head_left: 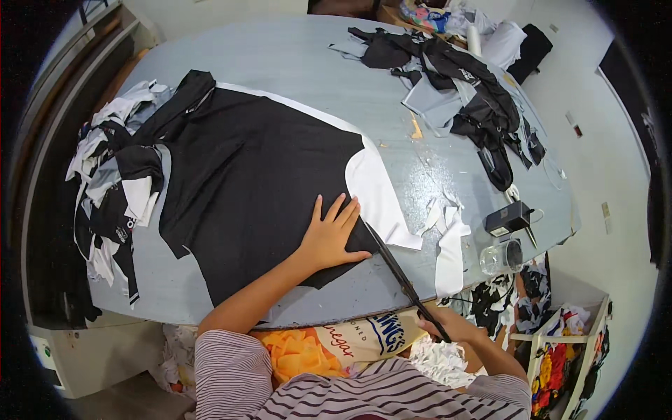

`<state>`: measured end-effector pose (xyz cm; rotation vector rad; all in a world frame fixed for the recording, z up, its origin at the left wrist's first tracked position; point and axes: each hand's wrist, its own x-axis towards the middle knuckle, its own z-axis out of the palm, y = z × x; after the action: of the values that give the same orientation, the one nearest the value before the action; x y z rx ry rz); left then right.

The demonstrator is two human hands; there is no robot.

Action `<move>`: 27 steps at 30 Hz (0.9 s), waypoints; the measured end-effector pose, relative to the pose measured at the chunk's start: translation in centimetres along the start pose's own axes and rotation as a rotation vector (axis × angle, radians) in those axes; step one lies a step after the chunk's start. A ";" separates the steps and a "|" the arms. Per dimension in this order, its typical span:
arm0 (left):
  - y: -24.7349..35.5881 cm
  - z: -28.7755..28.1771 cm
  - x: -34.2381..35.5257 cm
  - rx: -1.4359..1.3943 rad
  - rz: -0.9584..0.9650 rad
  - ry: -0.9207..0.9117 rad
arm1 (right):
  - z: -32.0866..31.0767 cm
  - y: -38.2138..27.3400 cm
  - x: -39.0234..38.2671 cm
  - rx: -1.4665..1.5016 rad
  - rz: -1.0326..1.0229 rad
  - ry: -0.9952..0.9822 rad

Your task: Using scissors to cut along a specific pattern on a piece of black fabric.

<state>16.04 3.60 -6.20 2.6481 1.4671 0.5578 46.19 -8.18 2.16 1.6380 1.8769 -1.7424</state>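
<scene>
My left hand (330, 236) lies flat with spread fingers on a large piece of black fabric (259, 168), close to its right edge. White fabric (374, 185) sits under the black piece and shows past its upper and right edges. My right hand (448, 324), at the table's near edge, is closed round the handles of long dark scissors (397, 271). Their blades point up and left, with the tips at the fabric edge beside my left fingers. Whether the blades are parted is hard to see. A loose white fabric strip (450, 259) lies right of the scissors.
Black, white and grey cloth piles rest on the table's left (115, 189) and far right (483, 91). A clear glass (501, 257) and a black box (507, 219) stand at the right edge. Below the near edge are a printed sack (364, 341) and orange cloth (301, 355).
</scene>
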 end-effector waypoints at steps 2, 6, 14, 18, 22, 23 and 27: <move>-0.1 0.2 0.0 -0.015 0.013 0.020 | -0.2 -0.1 0.1 -0.051 0.005 0.009; -0.1 0.4 -0.1 -0.011 0.014 0.042 | 0.1 0.0 0.1 -0.070 0.025 0.054; 0.0 0.0 -0.1 0.002 -0.053 0.018 | -0.4 0.2 0.0 -0.131 0.144 0.010; 0.2 0.0 -0.1 -0.013 -0.124 -0.002 | -0.4 -0.6 0.0 -0.118 0.123 -0.003; 0.2 -0.3 -0.3 -0.017 -0.139 -0.001 | -0.2 -1.8 0.8 -0.158 0.080 0.004; 0.2 -0.3 -0.2 -0.021 -0.146 0.002 | -0.2 -2.5 0.9 -0.152 0.005 0.032; 0.3 -0.2 -0.4 -0.026 -0.150 0.034 | 0.1 -2.8 1.4 -0.162 0.104 0.004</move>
<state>16.05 3.07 -6.01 2.4935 1.6392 0.6073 43.51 -6.73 3.04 1.6473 1.8442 -1.5058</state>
